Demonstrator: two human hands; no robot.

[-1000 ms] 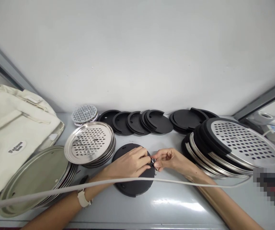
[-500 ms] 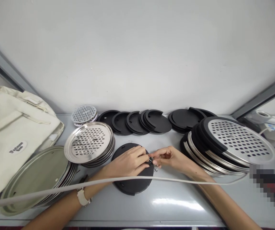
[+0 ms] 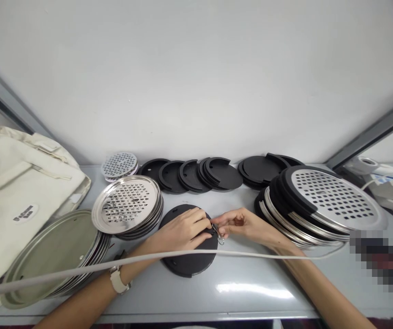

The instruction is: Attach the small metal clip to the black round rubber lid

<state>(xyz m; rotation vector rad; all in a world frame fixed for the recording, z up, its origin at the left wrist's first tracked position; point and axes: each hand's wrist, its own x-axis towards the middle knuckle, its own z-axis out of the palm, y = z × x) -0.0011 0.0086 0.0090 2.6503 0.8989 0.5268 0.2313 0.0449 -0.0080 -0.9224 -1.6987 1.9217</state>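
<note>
A black disc [image 3: 188, 263] with a raised partial rim lies on the grey shelf. My left hand [image 3: 187, 228] rests across it, fingers curled and gripping it by its right edge. At that same edge my right hand [image 3: 239, 225] pinches a small shiny metal clip [image 3: 220, 239] with a loop hanging from it. The clip sits between the fingertips of both hands, against the disc. Fingers partly cover where clip and disc meet, so I cannot tell whether it passes through a hole.
Perforated metal plates [image 3: 128, 201] are stacked at left, near a green tray [image 3: 50, 256] and a cream bag [image 3: 21, 192]. Black discs [image 3: 224, 176] line the wall. More stacked plates [image 3: 333, 196] stand at right. A white cable [image 3: 141, 259] crosses in front of my forearms.
The metal clip has turned slightly in my right fingers, its loop now hanging lower left. Both hands stay at the disc's right edge. The view has shifted slightly.
</note>
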